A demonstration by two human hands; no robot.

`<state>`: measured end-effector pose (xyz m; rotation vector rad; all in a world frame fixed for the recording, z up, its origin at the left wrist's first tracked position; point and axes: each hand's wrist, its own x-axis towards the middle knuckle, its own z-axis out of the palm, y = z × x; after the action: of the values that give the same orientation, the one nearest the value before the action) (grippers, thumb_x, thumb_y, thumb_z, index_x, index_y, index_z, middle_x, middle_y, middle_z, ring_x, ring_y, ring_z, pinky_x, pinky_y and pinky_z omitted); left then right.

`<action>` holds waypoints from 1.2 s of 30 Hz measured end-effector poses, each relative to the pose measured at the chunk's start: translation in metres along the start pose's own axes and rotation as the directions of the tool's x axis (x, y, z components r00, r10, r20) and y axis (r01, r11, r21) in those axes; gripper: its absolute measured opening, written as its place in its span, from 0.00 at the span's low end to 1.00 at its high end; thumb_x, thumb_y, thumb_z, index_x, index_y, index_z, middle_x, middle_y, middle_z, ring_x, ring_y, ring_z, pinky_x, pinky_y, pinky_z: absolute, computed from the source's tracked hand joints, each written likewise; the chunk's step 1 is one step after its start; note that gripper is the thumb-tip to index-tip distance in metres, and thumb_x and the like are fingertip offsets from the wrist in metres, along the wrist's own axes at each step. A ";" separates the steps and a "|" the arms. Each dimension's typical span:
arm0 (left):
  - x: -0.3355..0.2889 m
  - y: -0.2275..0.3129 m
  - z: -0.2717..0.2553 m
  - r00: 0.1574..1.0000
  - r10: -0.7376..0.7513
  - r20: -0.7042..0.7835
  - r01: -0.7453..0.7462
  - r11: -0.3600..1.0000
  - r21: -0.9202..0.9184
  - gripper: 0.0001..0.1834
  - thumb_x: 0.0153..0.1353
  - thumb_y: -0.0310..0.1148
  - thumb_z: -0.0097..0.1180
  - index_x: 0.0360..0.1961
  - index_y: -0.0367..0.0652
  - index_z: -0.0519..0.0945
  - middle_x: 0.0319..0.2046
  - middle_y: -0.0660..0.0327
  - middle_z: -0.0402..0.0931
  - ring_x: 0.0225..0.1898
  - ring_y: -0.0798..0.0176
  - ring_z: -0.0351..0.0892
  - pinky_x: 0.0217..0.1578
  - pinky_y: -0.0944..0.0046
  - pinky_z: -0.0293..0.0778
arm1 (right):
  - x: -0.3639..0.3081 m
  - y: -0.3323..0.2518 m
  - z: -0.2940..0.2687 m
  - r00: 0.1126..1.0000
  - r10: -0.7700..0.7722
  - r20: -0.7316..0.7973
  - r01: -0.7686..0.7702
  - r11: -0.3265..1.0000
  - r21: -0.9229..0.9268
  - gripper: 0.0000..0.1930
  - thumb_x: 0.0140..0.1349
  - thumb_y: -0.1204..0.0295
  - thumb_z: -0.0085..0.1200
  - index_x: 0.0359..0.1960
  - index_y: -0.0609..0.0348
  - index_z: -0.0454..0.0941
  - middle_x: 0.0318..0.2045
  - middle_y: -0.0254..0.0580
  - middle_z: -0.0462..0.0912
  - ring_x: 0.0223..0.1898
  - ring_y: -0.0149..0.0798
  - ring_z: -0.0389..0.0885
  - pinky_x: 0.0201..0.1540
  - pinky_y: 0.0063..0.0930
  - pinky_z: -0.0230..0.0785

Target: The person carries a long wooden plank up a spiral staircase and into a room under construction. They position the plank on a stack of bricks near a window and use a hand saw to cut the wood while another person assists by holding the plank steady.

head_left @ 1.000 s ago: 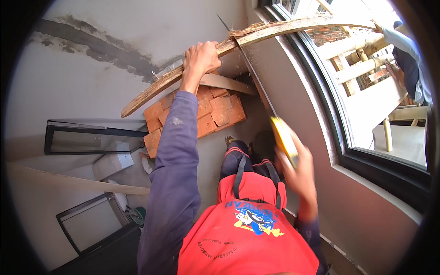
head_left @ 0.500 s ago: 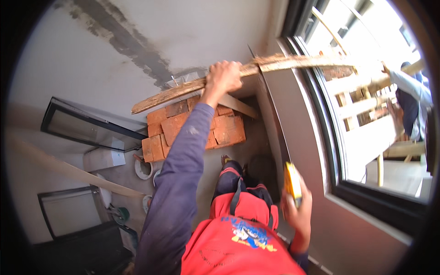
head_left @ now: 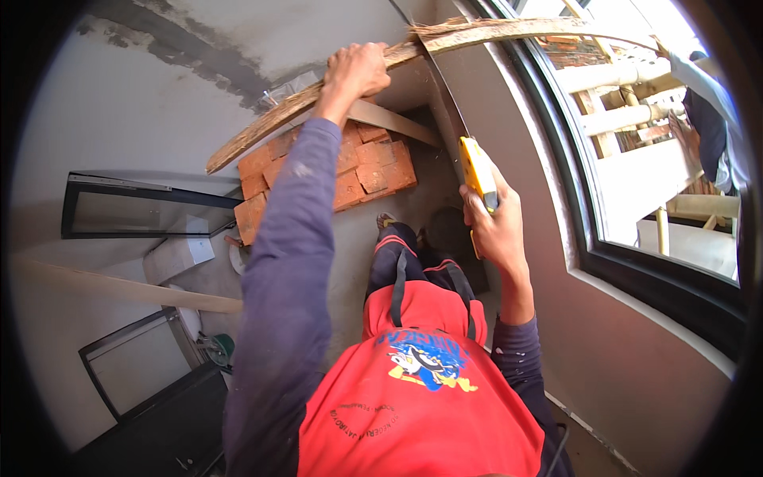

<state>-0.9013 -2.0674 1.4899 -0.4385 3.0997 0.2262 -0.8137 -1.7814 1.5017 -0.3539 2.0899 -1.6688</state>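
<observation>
A long rough wooden plank [head_left: 274, 126] runs across the upper view, from the left out through the window opening on the right. My left hand [head_left: 358, 73] is closed over it from above, left of the cut spot. In my right hand [head_left: 494, 213] is a handsaw [head_left: 478, 176] with a yellow and black handle, gripped with the fingers wrapped round. Its thin blade crosses the plank at a splintered patch, just right of my left hand. Beyond the window, a person's hand [head_left: 661, 48] is at the plank's far end.
Stacked orange bricks [head_left: 385, 168] stand on the floor under the plank, with another board [head_left: 393, 123] leaning by them. On the right is a black window frame [head_left: 596, 318], with bamboo scaffolding [head_left: 612, 121] outside. Dark-framed panels [head_left: 131, 208] lean at the left.
My right hand and the saw have moved up and forward, toward the plank. My left hand keeps its hold; the plank and surroundings sit higher in view.
</observation>
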 end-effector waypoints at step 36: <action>-0.061 0.044 -0.003 0.988 0.136 -0.079 -0.136 0.991 -0.004 0.24 0.51 0.26 0.53 0.52 0.37 0.77 0.38 0.42 0.81 0.38 0.40 0.82 0.42 0.47 0.78 | -0.051 0.002 -0.060 0.994 0.016 0.111 -0.013 1.000 -0.028 0.28 0.62 0.77 0.53 0.65 0.57 0.65 0.24 0.50 0.81 0.18 0.35 0.75 0.33 0.29 0.72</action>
<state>-0.8549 -2.0093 1.5005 -0.2414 3.2099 0.2296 -0.7989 -1.7061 1.5194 -0.4294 2.0310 -1.5767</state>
